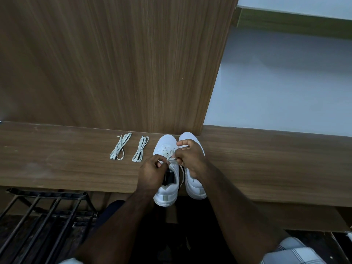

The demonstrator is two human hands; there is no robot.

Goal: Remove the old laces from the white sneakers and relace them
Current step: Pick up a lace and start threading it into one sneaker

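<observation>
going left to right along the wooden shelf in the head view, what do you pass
left lace bundle → second lace bundle → left hand → left sneaker → right sneaker. The right hand overlaps both sneakers, so it is left out of the order.

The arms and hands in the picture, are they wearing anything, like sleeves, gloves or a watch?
No. Both arms are bare all the way up to the bottom edge of the picture, with no sleeves showing. The left hand and the right hand have no gloves. I can see no watch, ring or bracelet on either one.
</observation>
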